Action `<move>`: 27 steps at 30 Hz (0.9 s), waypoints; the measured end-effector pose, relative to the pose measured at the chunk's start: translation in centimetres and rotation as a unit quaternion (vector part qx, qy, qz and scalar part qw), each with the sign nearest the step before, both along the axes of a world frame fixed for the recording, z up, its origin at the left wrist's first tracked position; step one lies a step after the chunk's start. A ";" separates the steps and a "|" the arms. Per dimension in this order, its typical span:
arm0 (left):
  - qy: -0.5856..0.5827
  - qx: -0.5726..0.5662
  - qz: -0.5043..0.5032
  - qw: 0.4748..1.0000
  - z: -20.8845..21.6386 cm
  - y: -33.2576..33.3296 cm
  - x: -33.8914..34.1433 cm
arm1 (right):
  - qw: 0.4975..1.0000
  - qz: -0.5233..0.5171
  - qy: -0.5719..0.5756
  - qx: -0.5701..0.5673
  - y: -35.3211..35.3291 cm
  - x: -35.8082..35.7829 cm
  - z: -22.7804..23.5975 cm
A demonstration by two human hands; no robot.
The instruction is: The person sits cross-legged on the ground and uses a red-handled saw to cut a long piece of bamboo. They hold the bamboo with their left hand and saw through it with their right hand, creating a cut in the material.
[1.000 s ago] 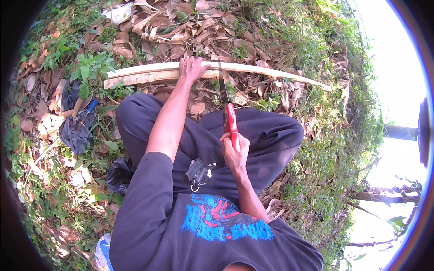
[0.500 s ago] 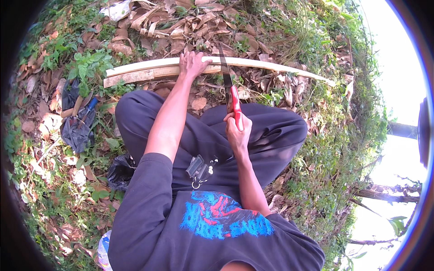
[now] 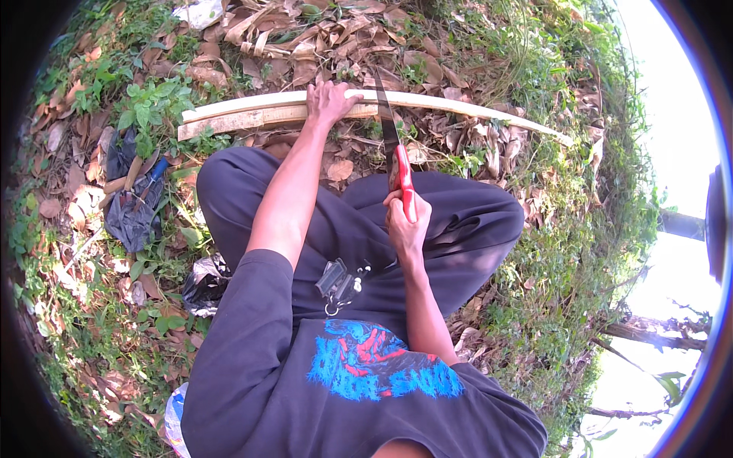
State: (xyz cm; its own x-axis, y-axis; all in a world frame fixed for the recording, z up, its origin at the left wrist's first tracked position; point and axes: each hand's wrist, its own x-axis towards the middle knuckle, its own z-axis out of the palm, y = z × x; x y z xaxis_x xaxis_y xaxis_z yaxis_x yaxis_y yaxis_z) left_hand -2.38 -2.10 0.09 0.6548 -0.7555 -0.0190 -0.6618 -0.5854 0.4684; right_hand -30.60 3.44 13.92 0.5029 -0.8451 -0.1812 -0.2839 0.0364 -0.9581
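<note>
A long, pale strip of wood (image 3: pixel 458 109) lies crosswise in front of my folded legs. Beneath its left part is a shorter wooden piece (image 3: pixel 229 124). My left hand (image 3: pixel 330 105) presses down on the strip left of the middle, fingers bent over its far edge. In my right hand (image 3: pixel 408 221) is the red handle of a handsaw (image 3: pixel 405 179). Its dark blade (image 3: pixel 387 124) points away from me and crosses the long strip just right of my left hand, beside the shorter piece's end. Whether the teeth have cut in cannot be made out.
On the left, tools with wooden and blue handles (image 3: pixel 136 177) lie on a black plastic bag (image 3: pixel 130 223). Another black bag (image 3: pixel 205 286) sits by my left knee. A small dark object with a ring (image 3: pixel 334 281) rests in my lap. Dry leaves (image 3: pixel 305 38) and grass surround me.
The whole view has shifted slightly to the right. My left hand stays on the wood, and the saw still crosses the strip at nearly the same place.
</note>
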 end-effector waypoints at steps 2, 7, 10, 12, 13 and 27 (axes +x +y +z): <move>-0.015 -0.003 0.000 1.000 -0.1 0.1 -0.2 | 1.000 -0.007 -0.003 0.004 -1.6 1.2 -0.2; 0.019 0.019 -0.020 0.999 1.6 -0.1 0.1 | 0.996 0.003 0.052 -0.071 -3.3 4.2 -0.9; 0.010 0.042 -0.009 0.999 0.9 -0.2 0.3 | 1.000 -0.001 0.016 -0.021 0.2 2.3 0.5; 0.025 0.007 -0.001 1.000 0.6 -0.2 -0.1 | 1.000 -0.007 0.003 0.023 1.4 0.0 0.4; 0.035 0.008 0.004 0.999 0.5 -0.3 -0.2 | 1.000 -0.005 0.004 0.021 1.6 -0.4 0.5; 0.035 0.032 -0.007 0.999 1.0 0.4 0.2 | 0.996 0.022 0.017 -0.089 0.0 2.2 -0.5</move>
State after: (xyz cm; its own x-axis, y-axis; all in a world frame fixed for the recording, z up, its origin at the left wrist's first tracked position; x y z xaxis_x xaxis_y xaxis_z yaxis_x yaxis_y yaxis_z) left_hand -2.13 -1.66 1.12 0.6401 -0.7600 -0.1124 -0.6365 -0.6066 0.4765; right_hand -28.38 3.47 13.41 0.5369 -0.8423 -0.0484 -0.3146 -0.1467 -0.9378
